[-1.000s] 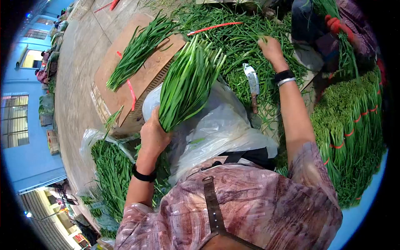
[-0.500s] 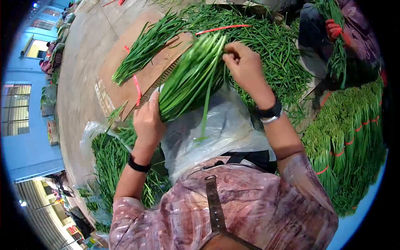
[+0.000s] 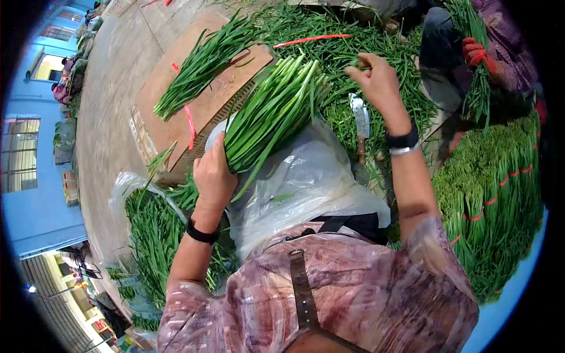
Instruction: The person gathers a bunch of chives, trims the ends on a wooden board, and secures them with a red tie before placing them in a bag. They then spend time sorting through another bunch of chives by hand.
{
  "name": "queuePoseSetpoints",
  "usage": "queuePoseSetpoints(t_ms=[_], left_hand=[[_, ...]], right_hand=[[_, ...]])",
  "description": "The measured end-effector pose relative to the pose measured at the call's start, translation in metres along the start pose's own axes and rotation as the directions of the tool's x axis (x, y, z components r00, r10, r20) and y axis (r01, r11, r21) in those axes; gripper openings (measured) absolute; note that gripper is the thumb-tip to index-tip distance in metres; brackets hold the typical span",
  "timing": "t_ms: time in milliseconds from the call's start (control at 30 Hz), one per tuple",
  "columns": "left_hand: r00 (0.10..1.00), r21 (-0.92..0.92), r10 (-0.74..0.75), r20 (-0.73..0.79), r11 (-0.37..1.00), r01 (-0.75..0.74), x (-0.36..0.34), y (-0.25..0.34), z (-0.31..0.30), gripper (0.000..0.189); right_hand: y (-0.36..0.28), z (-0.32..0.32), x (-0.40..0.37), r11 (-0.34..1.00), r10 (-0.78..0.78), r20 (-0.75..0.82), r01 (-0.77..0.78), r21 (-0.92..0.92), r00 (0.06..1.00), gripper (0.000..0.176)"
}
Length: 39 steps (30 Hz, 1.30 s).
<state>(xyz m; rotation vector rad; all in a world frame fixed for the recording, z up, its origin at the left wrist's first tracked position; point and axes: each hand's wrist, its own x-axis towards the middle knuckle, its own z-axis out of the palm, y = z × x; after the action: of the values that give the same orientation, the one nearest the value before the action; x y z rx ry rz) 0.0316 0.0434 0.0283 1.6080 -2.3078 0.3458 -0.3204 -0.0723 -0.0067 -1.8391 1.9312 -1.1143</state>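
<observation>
A loose bunch of long green leafy stalks (image 3: 271, 112) lies slanted above my lap, its pale cut ends at the upper right. My left hand (image 3: 215, 169) is wrapped round the lower left part of the bunch. To the right of the pale ends, my right hand (image 3: 372, 76) is raised apart from the bunch, its fingers pinched on a small green scrap (image 3: 355, 62). A clear plastic sheet (image 3: 300, 182) covers my lap. Another green bunch (image 3: 203, 67) rests on a brown board (image 3: 170, 76), beside a red strip (image 3: 190, 126).
A knife (image 3: 361, 126) stands out against the heap of loose greens (image 3: 388, 35). At the upper right, a co-worker's red-gloved hand (image 3: 475, 53) holds a green bunch. Tied bunches (image 3: 494, 206) are stacked at right. Bagged greens (image 3: 153, 241) are at lower left.
My right hand has moved right, away from the pale stalk ends, with a small green scrap. The knife has come into view, and a dangling leaf by the bunch has shifted left.
</observation>
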Motion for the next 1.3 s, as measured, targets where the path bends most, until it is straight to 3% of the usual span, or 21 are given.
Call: queuePoseSetpoints(t_ms=[67, 167, 200, 300, 367, 400, 433, 500, 567, 600, 633, 767, 900, 1033, 1200, 1300], left_hand=[[1.0, 0.004, -0.003, 0.019, 1.0, 0.003, 0.002, 0.003, -0.001, 0.066], [1.0, -0.049, 0.005, 0.027, 0.999, -0.004, 0.005, 0.003, 0.0, 0.066], [1.0, -0.043, 0.012, 0.029, 0.999, -0.011, 0.005, 0.002, -0.001, 0.066], [0.998, -0.045, -0.013, 0.053, 0.999, 0.016, 0.001, 0.0, -0.003, 0.067], [0.994, -0.077, -0.057, 0.089, 0.995, 0.064, -0.001, -0.001, -0.003, 0.066], [0.992, -0.081, -0.073, 0.105, 0.993, 0.081, -0.002, 0.0, -0.004, 0.067], [0.989, -0.084, -0.086, 0.12, 0.992, 0.097, -0.001, 0.001, -0.005, 0.067], [0.99, -0.098, -0.085, 0.114, 0.991, 0.096, 0.003, 0.0, -0.005, 0.068], [0.994, -0.127, -0.052, 0.097, 0.99, 0.064, 0.005, 0.001, -0.005, 0.07], [0.991, -0.143, -0.068, 0.116, 0.986, 0.084, 0.006, 0.002, -0.005, 0.071], [0.988, -0.158, -0.084, 0.133, 0.982, 0.105, 0.007, 0.002, -0.006, 0.072], [0.942, -0.29, -0.25, 0.223, 0.906, 0.309, 0.009, 0.001, -0.01, 0.074], [0.977, -0.306, -0.198, 0.081, 0.928, 0.214, 0.004, -0.005, -0.005, 0.079], [0.975, -0.216, -0.155, 0.158, 0.958, 0.187, 0.011, 0.003, -0.011, 0.068], [0.994, -0.236, -0.089, 0.056, 0.967, 0.1, 0.007, -0.001, -0.003, 0.057], [0.998, -0.272, -0.061, 0.025, 0.96, 0.066, 0.007, -0.001, -0.002, 0.055]], right_hand=[[-0.047, -0.007, -0.02, 0.913, 0.097, 0.205, -0.169, 0.37, 0.974, 0.044], [-0.071, 0.011, -0.034, 0.961, -0.066, 0.241, -0.003, 0.276, 0.968, 0.039], [-0.068, 0.02, -0.032, 0.968, -0.039, 0.182, -0.008, 0.251, 0.983, 0.027], [-0.045, 0.029, -0.016, 0.946, -0.123, -0.001, 0.118, 0.301, 0.992, 0.015], [-0.021, 0.024, 0.004, 0.956, -0.024, -0.022, 0.029, 0.293, 0.999, 0.012], [0.004, 0.023, 0.016, 0.99, -0.05, -0.043, 0.055, 0.128, 0.998, 0.013], [0.013, 0.014, 0.021, 0.995, 0.067, 0.03, -0.065, -0.071, 0.997, 0.019], [0.01, 0.008, 0.014, 0.992, -0.001, -0.014, -0.001, -0.125, 1.0, 0.032], [-0.029, -0.004, -0.001, 0.955, -0.297, -0.026, 0.297, -0.013, 0.955, 0.037], [-0.047, -0.002, -0.009, 0.928, -0.368, 0.009, 0.367, 0.067, 0.93, 0.037], [-0.061, 0.001, -0.014, 0.901, -0.409, 0.031, 0.398, 0.172, 0.912, 0.032], [-0.061, 0.014, -0.019, 0.877, -0.456, 0.063, 0.437, 0.2, 0.888, 0.031], [-0.065, -0.004, -0.038, 0.831, -0.501, 0.066, 0.459, 0.314, 0.863, 0.028], [-0.078, -0.003, -0.046, 0.891, -0.442, 0.066, 0.428, 0.151, 0.895, 0.026], [-0.08, 0.015, -0.043, 0.902, -0.33, -0.046, 0.33, 0.278, 0.943, 0.013], [-0.048, 0.03, -0.034, 0.936, -0.255, -0.156, 0.284, 0.209, 0.954, 0.012]])
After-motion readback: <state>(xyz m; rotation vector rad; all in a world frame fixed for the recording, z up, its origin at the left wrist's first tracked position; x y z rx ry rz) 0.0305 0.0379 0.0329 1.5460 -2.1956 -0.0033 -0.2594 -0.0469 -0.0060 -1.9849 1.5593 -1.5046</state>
